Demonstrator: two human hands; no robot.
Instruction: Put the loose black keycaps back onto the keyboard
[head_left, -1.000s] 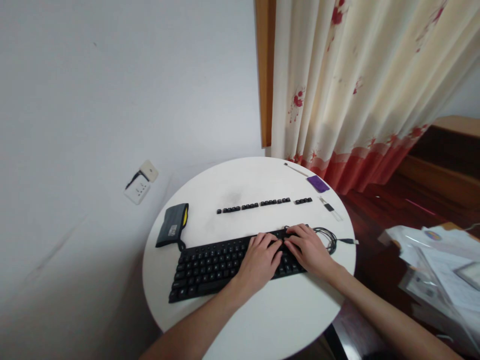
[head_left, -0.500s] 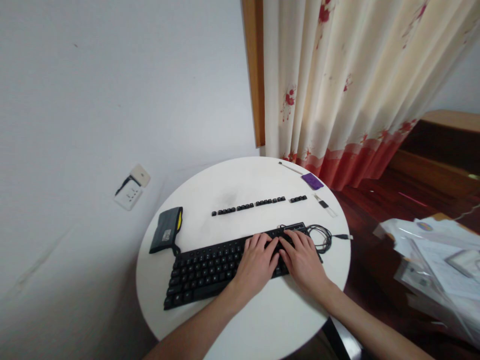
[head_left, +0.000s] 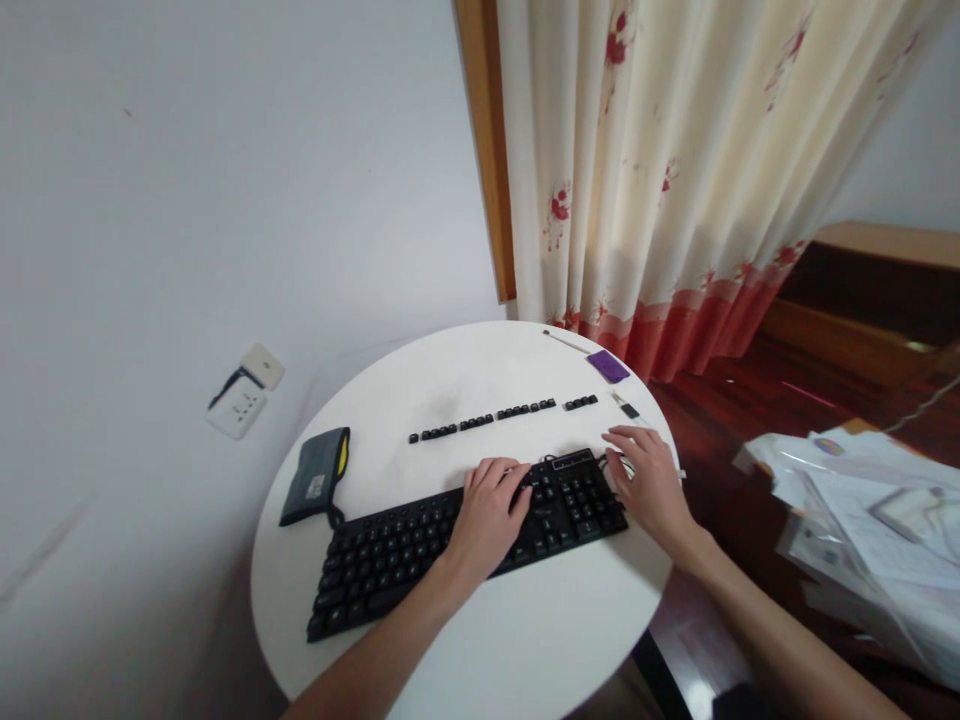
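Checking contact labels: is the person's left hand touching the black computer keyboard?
Touching. The head view shows the left hand lying flat on the black computer keyboard, fingers on its keys.

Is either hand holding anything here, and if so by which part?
Nothing is held. The left hand rests flat on the keyboard; the right hand lies open on the table just past the keyboard's right end.
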